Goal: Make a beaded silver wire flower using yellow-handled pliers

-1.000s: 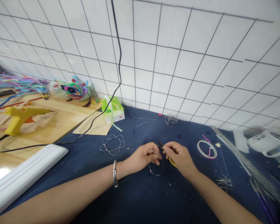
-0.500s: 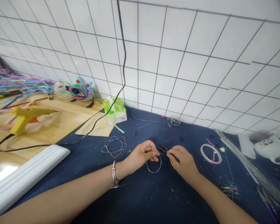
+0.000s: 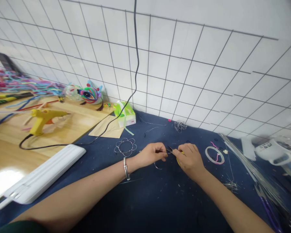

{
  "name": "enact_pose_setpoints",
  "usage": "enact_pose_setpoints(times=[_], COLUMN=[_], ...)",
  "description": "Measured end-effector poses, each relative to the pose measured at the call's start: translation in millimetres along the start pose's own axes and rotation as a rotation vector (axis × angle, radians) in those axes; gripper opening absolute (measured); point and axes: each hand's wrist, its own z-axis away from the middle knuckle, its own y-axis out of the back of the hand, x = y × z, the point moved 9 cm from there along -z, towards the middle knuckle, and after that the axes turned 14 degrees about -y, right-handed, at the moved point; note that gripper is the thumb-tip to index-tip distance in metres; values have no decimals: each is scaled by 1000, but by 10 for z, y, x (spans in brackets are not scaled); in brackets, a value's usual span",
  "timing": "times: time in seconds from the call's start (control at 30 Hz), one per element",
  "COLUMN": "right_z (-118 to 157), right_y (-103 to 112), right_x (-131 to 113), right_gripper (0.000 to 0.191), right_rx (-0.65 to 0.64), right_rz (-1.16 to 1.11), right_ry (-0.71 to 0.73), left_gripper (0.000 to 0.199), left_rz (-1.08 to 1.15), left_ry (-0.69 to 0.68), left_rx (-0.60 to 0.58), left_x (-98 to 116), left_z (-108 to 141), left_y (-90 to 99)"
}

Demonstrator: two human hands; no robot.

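My left hand (image 3: 157, 152), a silver bangle on its wrist, is closed with thumb and fingers pinched on a thin wire (image 3: 157, 167). Part of the wire's curve hangs below the fingers; the rest is hidden or too faint to follow. My right hand (image 3: 189, 159) is wrapped around small pliers (image 3: 169, 149) with dark jaws and yellow handles. The jaws point left toward my left fingertips, where a short straight piece of wire spans the gap between the hands. A flower-shaped wire piece (image 3: 125, 152) with small pink beads lies left of my left hand.
A yellow glue gun (image 3: 40, 121) rests on a wooden board at left, near a white lamp bar (image 3: 48, 171). A tissue box (image 3: 127, 118) and tangled wire (image 3: 180, 126) lie by the wall. At right are a tape ring (image 3: 214, 161), a wire bundle (image 3: 247, 161) and a white mug (image 3: 274, 152).
My left hand has turned, and less of the wire loop shows below it. My right hand has rolled over the pliers, still gripping them. The whole view has shifted slightly.
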Motion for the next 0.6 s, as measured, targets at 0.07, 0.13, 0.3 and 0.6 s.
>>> enact_pose_setpoints(times=[0.07,0.13,0.3,0.6], right_z=[-54,-115,-182,147], right_y=[64,122,263,-276], right_x=[-59,-117,-120,-272], right_gripper=[22,23,26,40], right_rx=[-8,-13,124,-53], right_rz=[-14,-32,-142,-560], right_ry=[10,12,-195,-440], left_gripper=[5,8,11,20], left_rz=[0,2,23,240], left_ry=[2,-5,-20,-37], left_rx=[-19,-17,73,377], left_x=[44,94,170,67], left_z=[6,9,8,73], left_y=[15,54,222,452])
